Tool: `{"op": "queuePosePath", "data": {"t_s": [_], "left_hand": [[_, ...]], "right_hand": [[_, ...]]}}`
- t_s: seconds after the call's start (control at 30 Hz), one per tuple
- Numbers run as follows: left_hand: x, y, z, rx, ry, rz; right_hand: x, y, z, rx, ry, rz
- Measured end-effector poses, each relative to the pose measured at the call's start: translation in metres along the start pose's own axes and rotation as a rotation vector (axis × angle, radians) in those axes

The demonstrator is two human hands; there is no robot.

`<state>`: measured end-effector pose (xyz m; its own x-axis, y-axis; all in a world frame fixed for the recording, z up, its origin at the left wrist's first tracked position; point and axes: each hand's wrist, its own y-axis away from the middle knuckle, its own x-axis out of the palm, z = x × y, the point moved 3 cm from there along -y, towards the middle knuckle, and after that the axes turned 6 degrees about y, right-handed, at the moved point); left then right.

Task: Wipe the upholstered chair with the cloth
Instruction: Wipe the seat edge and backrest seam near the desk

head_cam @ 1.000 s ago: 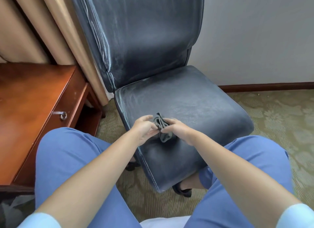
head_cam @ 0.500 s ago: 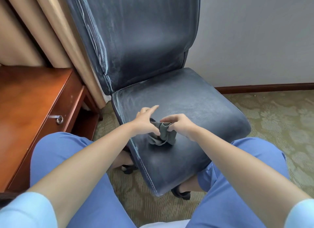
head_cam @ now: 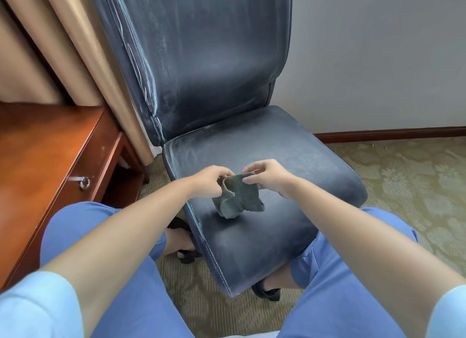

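Both hands pinched the small grey-green terry cloth (head_cam: 238, 199) by its top edge, left hand (head_cam: 210, 182) and right hand (head_cam: 268, 177) close together, cloth hanging just above the seat of the dusty dark-blue upholstered chair (head_cam: 252, 161). Judged best opened flat, then folded into a pad before wiping. Chair base hidden; backrest top cut off.
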<state>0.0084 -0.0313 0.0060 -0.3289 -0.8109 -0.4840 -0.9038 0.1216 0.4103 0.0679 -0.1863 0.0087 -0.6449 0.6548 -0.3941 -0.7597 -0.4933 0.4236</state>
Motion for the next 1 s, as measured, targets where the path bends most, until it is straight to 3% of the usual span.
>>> {"op": "queuePosePath", "data": {"t_s": [0.07,0.13,0.3,0.4,0.43,0.5,0.6,0.67,0.8,0.93,1.0], "left_hand": [[0.004,0.002,0.0,-0.049,0.075,0.142],[0.003,0.0,0.002,-0.083,0.018,0.136],[-0.018,-0.006,0.0,0.133,-0.473,-0.397],[-0.021,0.004,-0.003,0.51,-0.745,-0.746],[-0.018,0.007,0.003,0.602,-0.806,-0.794],[0.001,0.012,0.022,0.668,-0.892,-0.671],[0.033,0.016,0.052,0.613,-0.902,-0.319],[0.044,0.018,0.06,0.603,-0.821,-0.224],[0.032,0.02,0.051,0.394,-0.539,-0.252],[0.023,0.012,0.052,0.108,-0.234,-0.449],[0.024,0.009,0.05,0.209,-0.326,-0.605]], "right_hand": [[-0.001,-0.002,0.003,-0.011,0.024,-0.037],[-0.002,-0.004,0.006,-0.028,0.079,-0.057],[-0.012,-0.007,0.017,-0.183,0.091,-0.173],[-0.015,-0.007,0.016,-0.286,0.163,-0.347],[-0.014,-0.006,0.011,-0.305,0.21,-0.397],[-0.007,-0.002,-0.007,-0.303,0.382,-0.376],[0.017,0.002,-0.048,-0.162,0.624,-0.007],[0.025,0.002,-0.063,-0.095,0.606,0.091],[0.013,-0.009,-0.055,-0.009,0.37,0.04],[0.009,-0.019,-0.053,-0.016,0.422,-0.215],[0.017,-0.017,-0.055,-0.094,0.566,-0.352]]}}
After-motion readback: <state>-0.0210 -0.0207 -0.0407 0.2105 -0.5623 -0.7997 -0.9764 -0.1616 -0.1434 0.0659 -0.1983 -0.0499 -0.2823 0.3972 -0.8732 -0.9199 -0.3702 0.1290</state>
